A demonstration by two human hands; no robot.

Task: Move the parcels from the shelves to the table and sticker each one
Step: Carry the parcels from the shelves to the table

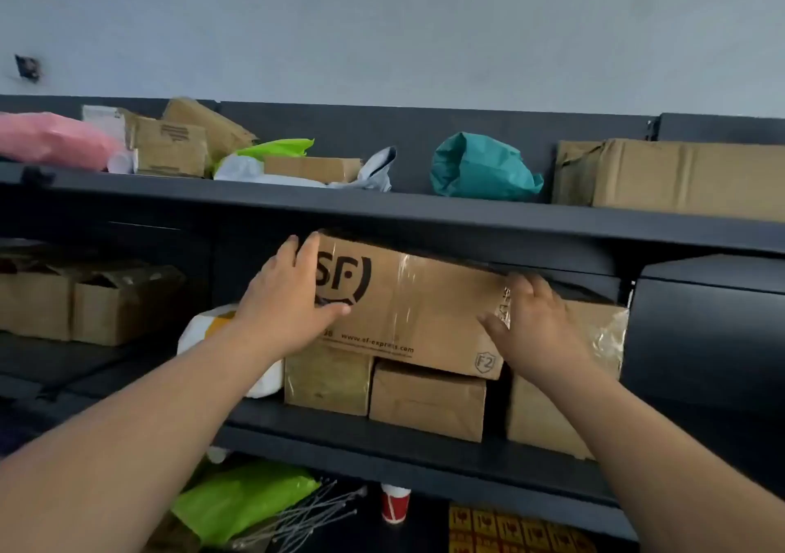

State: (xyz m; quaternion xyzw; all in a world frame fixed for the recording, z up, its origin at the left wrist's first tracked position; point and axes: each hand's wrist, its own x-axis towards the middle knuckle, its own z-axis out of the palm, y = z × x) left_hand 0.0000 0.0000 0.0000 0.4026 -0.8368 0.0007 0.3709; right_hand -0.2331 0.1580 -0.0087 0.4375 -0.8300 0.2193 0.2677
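A brown cardboard SF box (418,312) lies tilted on top of smaller boxes on the middle shelf (382,433). My left hand (293,297) grips its left end, fingers over the top edge and thumb on the front face by the SF logo. My right hand (535,323) presses against its right end, fingers spread. Under it stand two small cardboard boxes (427,401) and a taller taped one (594,340) at the right.
The top shelf (382,208) carries a pink bag (51,140), several cardboard boxes, a green bag, a teal bag (484,168) and a large box (679,178). More boxes (85,306) sit at the left. Below are a green bag (242,501), a red cup (395,503) and yellow stickers (518,531).
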